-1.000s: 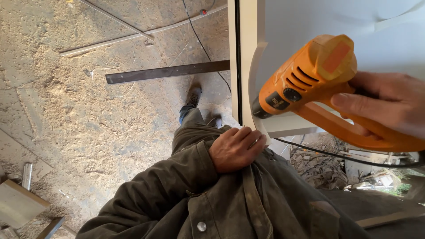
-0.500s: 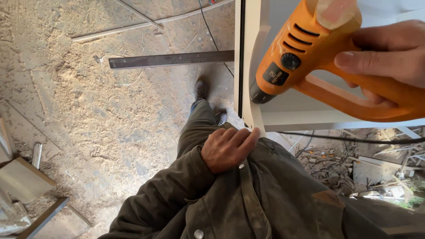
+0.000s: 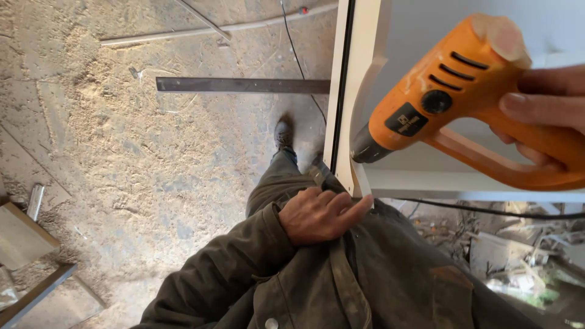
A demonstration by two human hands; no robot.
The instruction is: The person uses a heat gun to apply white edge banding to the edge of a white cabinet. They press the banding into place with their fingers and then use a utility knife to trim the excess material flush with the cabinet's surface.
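My right hand (image 3: 545, 116) grips the handle of an orange power drill (image 3: 448, 106) at the upper right, its dark nose pointing down-left at the inner face of a white cabinet panel (image 3: 344, 91). My left hand (image 3: 320, 214) lies flat against the front of my dark olive jacket (image 3: 341, 280), fingers together and pointing right, holding nothing. Its fingertips are just below the panel's lower corner. A black cable (image 3: 487, 210) runs along under the white shelf (image 3: 475, 186).
The concrete floor (image 3: 122, 158) is covered in sawdust. A dark metal bar (image 3: 241, 84) and a thin pale rod (image 3: 213, 27) lie on it ahead. Wooden board pieces (image 3: 24, 237) lie at the lower left. Rubble and scraps (image 3: 518, 256) sit under the cabinet. My shoe (image 3: 282, 133) stands beside the panel.
The drill has risen and turned so that its nose sits closer to the white panel. My left hand has stayed on the jacket. The view has shifted slightly.
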